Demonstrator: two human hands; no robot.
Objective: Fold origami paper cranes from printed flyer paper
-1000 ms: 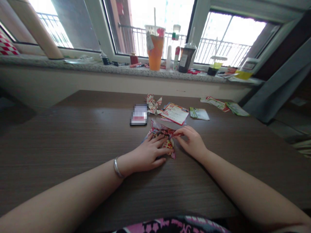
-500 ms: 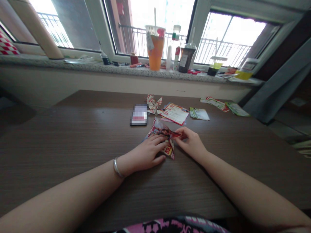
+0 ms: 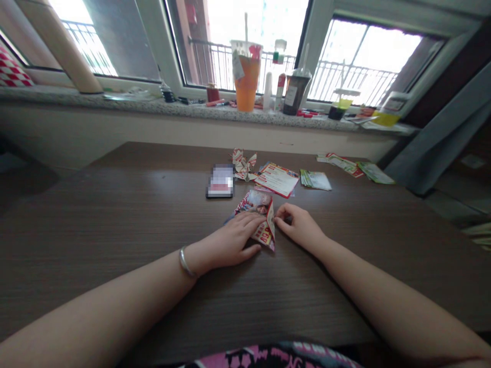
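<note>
A printed sheet of paper, colourful and partly folded, lies on the table in front of me. My left hand rests flat across it with the fingers stretched out, covering its left and middle part. At the paper's right edge, a narrow flap with a pale underside stands slightly raised. My right hand is there, thumb and forefinger pinched together at that flap, the other fingers curled in. How much of the edge lies between the fingertips is hard to see.
Beyond the paper are a phone, folded paper pieces, a stack of printed sheets and green-white cards. More leaflets lie far right. The windowsill holds an orange drink cup, a dark cup and bottles.
The paper's upper part, bent and pulled right before, now lies flatter with its picture showing. My right hand's fingertips moved slightly left and down along its edge. The left hand stayed nearly still.
</note>
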